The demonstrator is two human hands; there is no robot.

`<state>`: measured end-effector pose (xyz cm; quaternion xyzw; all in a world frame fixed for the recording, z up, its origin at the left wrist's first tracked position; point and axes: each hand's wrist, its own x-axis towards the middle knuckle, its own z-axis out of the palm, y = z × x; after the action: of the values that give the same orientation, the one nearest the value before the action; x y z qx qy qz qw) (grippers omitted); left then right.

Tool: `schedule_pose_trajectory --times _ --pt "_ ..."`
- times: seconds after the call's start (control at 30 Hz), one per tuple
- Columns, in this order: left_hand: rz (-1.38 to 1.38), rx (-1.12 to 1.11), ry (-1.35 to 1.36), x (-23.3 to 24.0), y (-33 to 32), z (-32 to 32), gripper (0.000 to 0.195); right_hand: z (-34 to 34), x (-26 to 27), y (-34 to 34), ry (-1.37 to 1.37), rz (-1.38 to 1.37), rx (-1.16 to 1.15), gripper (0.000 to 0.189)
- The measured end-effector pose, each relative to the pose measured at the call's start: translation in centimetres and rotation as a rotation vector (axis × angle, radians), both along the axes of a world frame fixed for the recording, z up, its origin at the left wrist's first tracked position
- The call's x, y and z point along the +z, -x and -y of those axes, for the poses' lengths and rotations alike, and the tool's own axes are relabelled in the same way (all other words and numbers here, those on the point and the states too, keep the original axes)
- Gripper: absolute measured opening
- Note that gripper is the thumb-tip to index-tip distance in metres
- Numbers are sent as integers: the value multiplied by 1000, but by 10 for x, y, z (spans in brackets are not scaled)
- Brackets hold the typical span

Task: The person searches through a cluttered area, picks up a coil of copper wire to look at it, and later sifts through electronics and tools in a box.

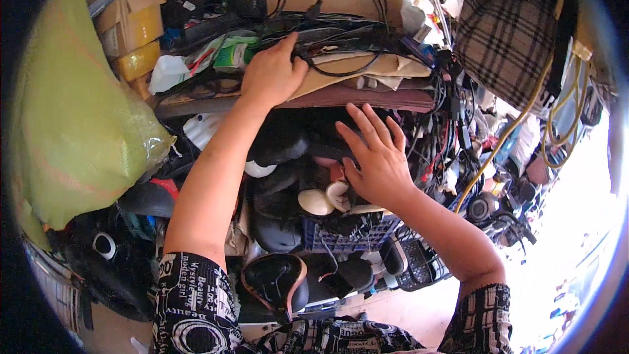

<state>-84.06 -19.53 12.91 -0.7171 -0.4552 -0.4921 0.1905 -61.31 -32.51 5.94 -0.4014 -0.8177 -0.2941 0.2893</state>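
My left hand (275, 73) reaches onto a cluttered shelf, over a folded sheet of brown cardboard (334, 73). Its index finger points up and its thumb lies against a black cable (351, 73) that loops to the right; whether the fingers grip anything is hidden. Just left of the hand sits a green and white box (231, 55). My right hand (376, 160) is lower, fingers spread and holding nothing, below the front edge of a reddish-brown board (363, 97). Under it are cream-coloured plastic shells (316, 202) on a blue plastic crate (339, 236).
A bulging yellow-green woven sack (83, 123) fills the left side. Bicycle saddles (272, 280) and a black wire basket (417, 265) stand below. Tangled cables (444, 98) and a hanging yellow cord (506, 132) are at right, by a plaid cloth (506, 34). Cardboard boxes (130, 24) are stacked upper left.
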Motion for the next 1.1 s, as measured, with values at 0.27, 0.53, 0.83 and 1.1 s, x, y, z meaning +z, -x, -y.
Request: schedule_pose_trajectory --times 0.27,0.53,0.83,1.1 --pt "30 -61 49 -4 2 -17 58 -2 13 3 -59 2 15 50" --pt "-65 -147 -68 -6 6 -17 44 -33 121 -11 -433 -99 20 25" --pt "66 -235 10 -1 10 -11 34 -80 165 -24 -172 359 -358 21" --pt "254 -347 43 1 11 -6 31 -85 185 -18 -66 436 -582 17"
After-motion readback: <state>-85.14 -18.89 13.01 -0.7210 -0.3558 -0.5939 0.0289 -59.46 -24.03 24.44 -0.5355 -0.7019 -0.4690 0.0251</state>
